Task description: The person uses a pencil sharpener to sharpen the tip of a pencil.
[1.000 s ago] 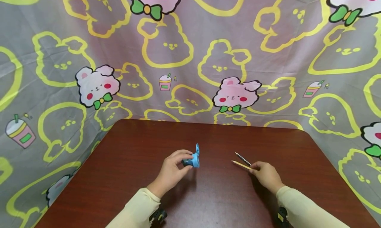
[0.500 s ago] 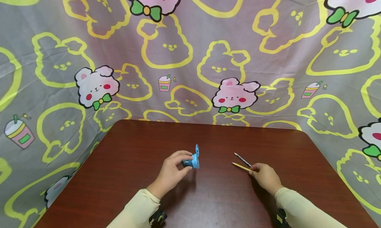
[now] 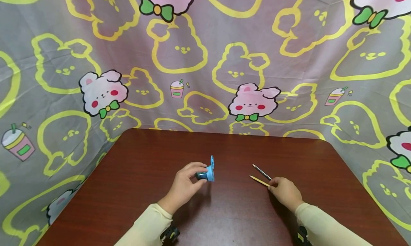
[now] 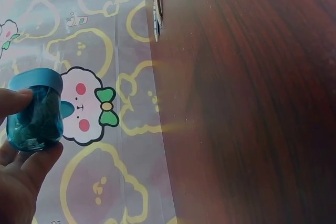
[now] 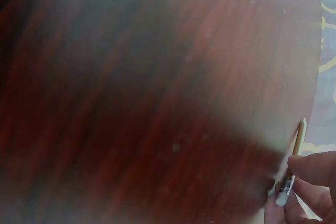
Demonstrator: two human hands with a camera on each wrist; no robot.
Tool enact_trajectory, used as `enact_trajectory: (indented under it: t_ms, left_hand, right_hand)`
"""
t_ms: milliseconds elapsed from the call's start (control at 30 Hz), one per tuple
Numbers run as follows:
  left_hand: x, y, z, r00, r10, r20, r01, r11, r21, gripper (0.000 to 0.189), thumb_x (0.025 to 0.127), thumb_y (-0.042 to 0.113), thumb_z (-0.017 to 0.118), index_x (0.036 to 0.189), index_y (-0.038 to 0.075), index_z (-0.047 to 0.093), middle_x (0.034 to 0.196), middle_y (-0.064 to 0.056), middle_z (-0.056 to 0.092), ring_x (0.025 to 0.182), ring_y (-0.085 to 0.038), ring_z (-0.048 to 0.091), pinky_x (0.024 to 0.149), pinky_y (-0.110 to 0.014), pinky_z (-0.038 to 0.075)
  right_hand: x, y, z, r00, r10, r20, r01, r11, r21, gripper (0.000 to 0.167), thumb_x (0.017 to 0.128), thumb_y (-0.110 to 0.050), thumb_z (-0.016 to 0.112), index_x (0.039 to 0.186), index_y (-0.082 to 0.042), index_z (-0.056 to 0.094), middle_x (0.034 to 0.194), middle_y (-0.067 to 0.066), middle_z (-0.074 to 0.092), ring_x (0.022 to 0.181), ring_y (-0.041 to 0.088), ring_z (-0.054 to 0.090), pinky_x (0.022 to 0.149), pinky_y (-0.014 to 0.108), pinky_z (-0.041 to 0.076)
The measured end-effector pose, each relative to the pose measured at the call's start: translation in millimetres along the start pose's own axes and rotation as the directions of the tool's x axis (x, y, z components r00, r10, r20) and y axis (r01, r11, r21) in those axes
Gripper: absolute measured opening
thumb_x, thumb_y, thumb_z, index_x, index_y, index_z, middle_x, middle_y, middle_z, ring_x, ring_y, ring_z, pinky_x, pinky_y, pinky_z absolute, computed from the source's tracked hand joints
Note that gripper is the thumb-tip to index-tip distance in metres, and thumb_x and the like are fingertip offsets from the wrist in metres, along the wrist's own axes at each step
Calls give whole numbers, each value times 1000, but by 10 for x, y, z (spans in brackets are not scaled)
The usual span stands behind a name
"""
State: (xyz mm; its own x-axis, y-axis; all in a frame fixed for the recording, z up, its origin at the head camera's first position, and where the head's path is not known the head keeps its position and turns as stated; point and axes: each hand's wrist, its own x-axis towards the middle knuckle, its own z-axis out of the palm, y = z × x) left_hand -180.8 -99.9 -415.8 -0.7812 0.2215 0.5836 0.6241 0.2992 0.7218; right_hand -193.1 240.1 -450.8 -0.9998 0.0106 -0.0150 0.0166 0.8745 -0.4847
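My left hand [image 3: 183, 187] holds a small blue pencil sharpener [image 3: 210, 173] over the table, its flip lid standing open and facing right. In the left wrist view, the sharpener [image 4: 37, 114] shows a clear teal body under a light blue top, with thumb and fingers gripping its sides. To the right, my right hand [image 3: 285, 192] pinches two pencils, a yellow pencil [image 3: 259, 180] and a dark patterned pencil [image 3: 261, 171]. Their sharpened points spread apart toward the upper left. A pale pencil end [image 5: 282, 199] pokes out between the fingers in the right wrist view.
Both hands are above a dark red-brown wooden table [image 3: 160, 149] with rounded far corners. A grey cloth curtain [image 3: 205, 32] printed with yellow outlines and rabbit faces hangs around the back and sides.
My right hand has shifted very slightly toward me and to the left, carrying the two pencils. The left hand and the pencil sharpener stay almost still.
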Motion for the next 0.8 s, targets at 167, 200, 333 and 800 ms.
enact_trajectory:
  t_ms: [167, 200, 333, 800]
  left_hand:
    - [11, -15, 13, 1000, 6, 4, -6, 1000, 13, 28, 74, -10, 76, 99, 4, 73, 109, -7, 67, 96, -25, 65, 75, -31, 57]
    - [12, -16, 15, 1000, 3, 6, -3, 1000, 18, 29, 74, -10, 76, 98, 4, 73, 109, -7, 67, 97, -24, 65, 76, -31, 57]
    - [14, -2, 13, 1000, -8, 15, 7, 999, 31, 29, 73, -10, 77, 98, 3, 73, 109, -6, 66, 97, -23, 64, 76, -29, 56]
    - [11, 47, -9, 997, -63, 39, 61, 997, 51, 26, 76, -5, 77, 100, 4, 73, 111, -5, 66, 97, -19, 64, 77, -28, 56]
  right_hand:
    - [10, 12, 13, 1000, -3, 14, 3, 1000, -7, 9, 83, -12, 69, 90, -6, 71, 88, 8, 70, 77, 23, 64, 65, 44, 49]
    - [12, 14, 15, 1000, -4, 16, 4, 1000, -8, 9, 83, -12, 69, 90, -6, 71, 87, 7, 70, 77, 23, 64, 64, 44, 49]
    - [15, 15, 20, 1000, -16, 9, 16, 1000, -9, 8, 82, -12, 69, 88, -7, 71, 87, 7, 70, 78, 24, 64, 66, 45, 49]
    - [21, -1, -12, 999, -32, 11, 32, 999, -15, 10, 81, -13, 71, 90, -9, 72, 89, 6, 70, 82, 27, 66, 68, 47, 50]
